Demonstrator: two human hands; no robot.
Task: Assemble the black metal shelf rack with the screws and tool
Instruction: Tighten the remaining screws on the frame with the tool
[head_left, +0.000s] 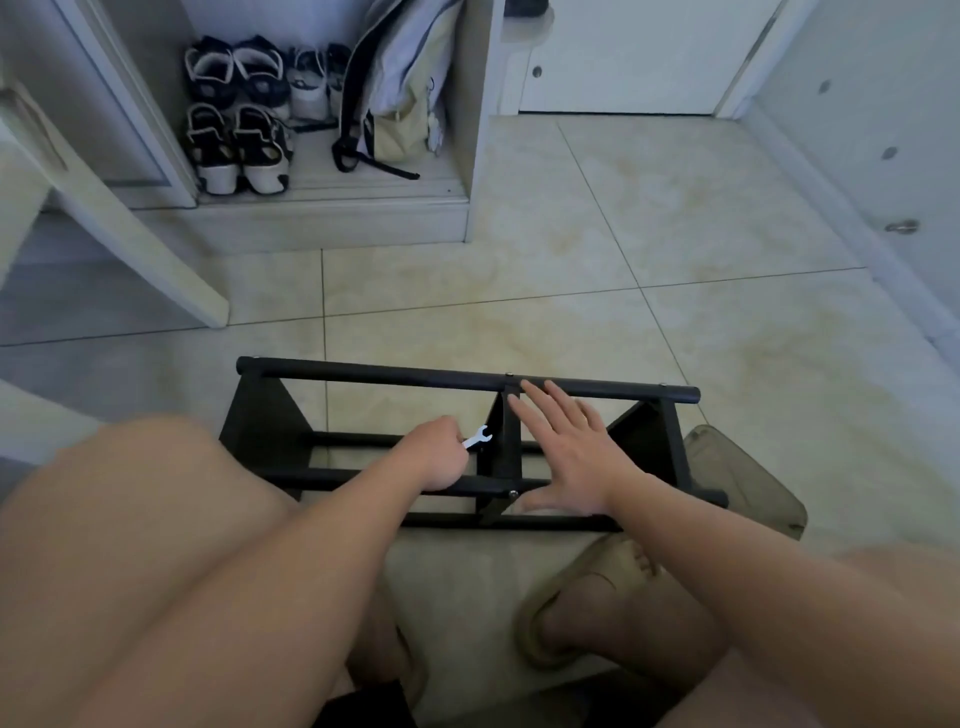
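Over the rack (467, 382), left hand (436, 460) grips wrench (480, 436).

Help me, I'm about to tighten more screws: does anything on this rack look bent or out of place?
Nothing stands out. The rack shows straight, parallel bars. The left hand holds a small wrench beside its centre divider; the right hand is spread open over it.

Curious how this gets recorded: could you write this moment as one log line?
left hand: holds wrench | right hand: open, touching top bar | rack: on floor
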